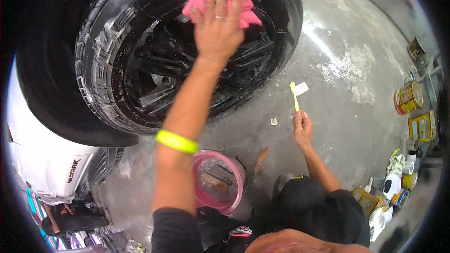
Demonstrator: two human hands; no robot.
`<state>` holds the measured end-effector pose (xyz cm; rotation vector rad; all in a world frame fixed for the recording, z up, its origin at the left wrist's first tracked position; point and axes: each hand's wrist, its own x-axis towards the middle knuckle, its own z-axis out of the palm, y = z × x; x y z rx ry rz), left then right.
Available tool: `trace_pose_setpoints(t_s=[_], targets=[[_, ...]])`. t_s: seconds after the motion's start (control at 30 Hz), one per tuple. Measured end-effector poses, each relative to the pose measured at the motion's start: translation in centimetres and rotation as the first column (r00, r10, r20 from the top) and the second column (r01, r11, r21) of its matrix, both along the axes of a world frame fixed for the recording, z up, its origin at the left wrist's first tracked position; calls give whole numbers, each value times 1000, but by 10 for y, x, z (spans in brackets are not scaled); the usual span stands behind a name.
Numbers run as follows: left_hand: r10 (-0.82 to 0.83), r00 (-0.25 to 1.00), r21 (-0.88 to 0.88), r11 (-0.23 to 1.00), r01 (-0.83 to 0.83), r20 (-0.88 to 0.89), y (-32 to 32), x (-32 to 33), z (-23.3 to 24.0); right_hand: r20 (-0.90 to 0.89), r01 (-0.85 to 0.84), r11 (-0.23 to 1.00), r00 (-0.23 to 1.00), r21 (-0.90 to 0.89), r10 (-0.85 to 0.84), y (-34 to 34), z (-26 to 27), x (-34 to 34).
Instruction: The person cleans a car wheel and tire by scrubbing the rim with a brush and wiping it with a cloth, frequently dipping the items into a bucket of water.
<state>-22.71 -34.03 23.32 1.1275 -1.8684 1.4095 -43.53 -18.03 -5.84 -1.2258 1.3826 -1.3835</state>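
Observation:
My left hand (219, 24), with a ring on one finger, presses a pink cloth (249, 15) flat against the upper part of a large black tire and wheel (105, 77). Whitish residue marks the tire's sidewall and raised lettering. My left arm, with a neon-yellow band (177, 142), reaches across the spoked rim. Low over the floor at the right, my right hand (303, 126) grips the end of a yellow toothbrush-like brush (294, 95), its head pointing away from me. The brush is apart from the wheel.
A pink bucket (240, 182) stands below the wheel. A white vehicle body (45, 154) is at left. Paint cans (407, 97) and other containers line the right wall. White scraps (274, 122) lie on the wet concrete floor (337, 123). Another person (77, 221) is at lower left.

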Motion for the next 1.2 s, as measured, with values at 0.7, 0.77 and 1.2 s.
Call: trace_pose_setpoints(t_s=[0.7,0.77,1.2], targets=[[180,817,257,893,-370,548,121,167,92,-48,-22,992,998,128,28,7,13,-20],[187,867,258,907,-333,461,113,166,69,-20,-16,990,1000,140,19,1,17,-21],[61,981,577,815,57,-182,97,94,-172,-349,-323,946,891,-34,292,-13,131,34]])
